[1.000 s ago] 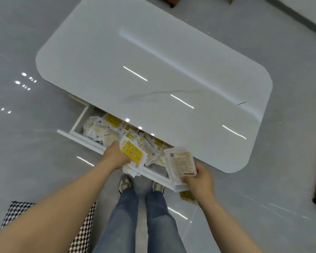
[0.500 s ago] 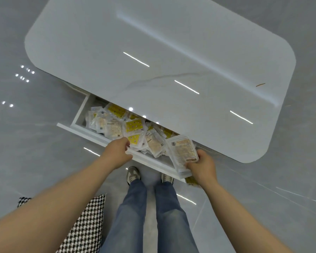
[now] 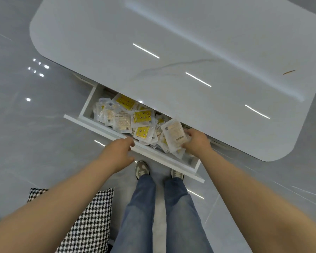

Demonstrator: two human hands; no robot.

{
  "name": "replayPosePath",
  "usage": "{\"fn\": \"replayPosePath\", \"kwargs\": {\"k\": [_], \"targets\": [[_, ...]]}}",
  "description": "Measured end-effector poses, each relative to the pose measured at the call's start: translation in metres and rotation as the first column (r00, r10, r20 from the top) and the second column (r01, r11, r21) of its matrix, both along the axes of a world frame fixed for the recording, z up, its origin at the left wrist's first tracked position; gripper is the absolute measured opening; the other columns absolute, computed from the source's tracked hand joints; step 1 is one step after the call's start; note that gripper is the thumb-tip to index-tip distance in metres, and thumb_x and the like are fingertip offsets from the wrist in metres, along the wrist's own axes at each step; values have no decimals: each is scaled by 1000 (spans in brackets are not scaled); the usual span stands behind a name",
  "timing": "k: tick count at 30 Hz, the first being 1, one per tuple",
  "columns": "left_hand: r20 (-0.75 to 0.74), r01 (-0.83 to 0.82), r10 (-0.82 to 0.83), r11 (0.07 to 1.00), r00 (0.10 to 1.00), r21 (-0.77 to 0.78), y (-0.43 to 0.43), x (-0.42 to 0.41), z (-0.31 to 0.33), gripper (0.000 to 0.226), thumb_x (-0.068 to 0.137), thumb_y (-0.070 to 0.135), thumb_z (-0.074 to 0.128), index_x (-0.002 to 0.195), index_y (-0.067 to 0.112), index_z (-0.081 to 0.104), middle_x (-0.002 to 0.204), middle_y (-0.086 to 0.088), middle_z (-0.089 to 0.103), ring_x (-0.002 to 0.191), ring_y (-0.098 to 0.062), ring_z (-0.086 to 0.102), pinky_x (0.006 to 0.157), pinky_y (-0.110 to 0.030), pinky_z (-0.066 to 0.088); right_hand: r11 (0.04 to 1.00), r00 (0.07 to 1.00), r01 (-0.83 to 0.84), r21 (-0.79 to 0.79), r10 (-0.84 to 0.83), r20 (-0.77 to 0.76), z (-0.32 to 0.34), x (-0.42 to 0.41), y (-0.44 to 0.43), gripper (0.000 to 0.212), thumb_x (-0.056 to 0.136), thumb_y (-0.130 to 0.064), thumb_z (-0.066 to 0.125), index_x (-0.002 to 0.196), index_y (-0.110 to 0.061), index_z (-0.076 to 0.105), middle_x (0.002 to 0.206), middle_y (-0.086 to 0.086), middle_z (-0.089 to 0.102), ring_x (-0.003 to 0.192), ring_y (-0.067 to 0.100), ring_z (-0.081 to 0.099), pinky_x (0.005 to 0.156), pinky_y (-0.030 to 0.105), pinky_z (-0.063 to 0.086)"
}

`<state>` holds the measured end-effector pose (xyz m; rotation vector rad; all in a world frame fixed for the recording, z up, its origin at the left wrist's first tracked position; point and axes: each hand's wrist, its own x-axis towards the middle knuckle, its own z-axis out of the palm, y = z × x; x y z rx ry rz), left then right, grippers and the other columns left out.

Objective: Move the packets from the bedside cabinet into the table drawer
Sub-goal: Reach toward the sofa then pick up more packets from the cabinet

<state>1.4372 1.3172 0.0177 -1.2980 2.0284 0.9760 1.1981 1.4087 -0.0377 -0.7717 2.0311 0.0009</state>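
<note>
Left hand now emptied, loosely curled at the open table drawer front; right hand gripping a clear packet stack, brought over the packets heaped inside. Release likely next.

Printing is seen on the packets in the drawer; none can be read.

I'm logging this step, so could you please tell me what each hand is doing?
Left hand: at the drawer front, grip unclear.
Right hand: grips a packet stack.
</note>
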Motion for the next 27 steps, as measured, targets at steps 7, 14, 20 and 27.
{"fn": "replayPosePath", "kwargs": {"k": [7, 14, 20, 27], "targets": [[-11, 44, -44, 999, 999, -10, 2, -14, 15, 43, 83, 25, 66, 122, 20, 51, 117, 0, 62, 104, -18, 59, 86, -29, 47, 999, 994, -51, 8, 52, -95, 17, -10, 27, 35, 87, -10, 58, 121, -13, 56, 115, 9, 63, 101, 26, 59, 73, 28, 45], [-79, 202, -210, 975, 975, -94, 5, -41, 74, 44, 85, 29, 63, 126, 21, 49, 121, 2, 60, 108, -17, 56, 85, -27, 45, 982, 977, -185, -36, 180, -116, 99, -12, 59, 39, 84, -14, 60, 123, -17, 57, 119, 5, 62, 106, 24, 59, 82, 30, 49], [-165, 350, -378, 921, 911, -171, 15, -73, 159, 43, 85, 29, 62, 126, 21, 50, 120, 2, 60, 107, -16, 57, 85, -28, 47, 980, 979, -102, -170, 69, -191, 197, -9, 96, 44, 82, -12, 62, 126, -19, 57, 127, 3, 60, 114, 21, 56, 95, 33, 47], [-241, 512, -618, 769, 748, -383, 35, -125, 274, 45, 86, 31, 61, 128, 24, 47, 124, 4, 58, 107, -16, 57, 84, -26, 44, 962, 935, 7, -275, -104, -338, 315, -25, 152, 44, 90, -20, 58, 134, -21, 50, 135, -3, 53, 123, 17, 50, 100, 28, 42]]}}
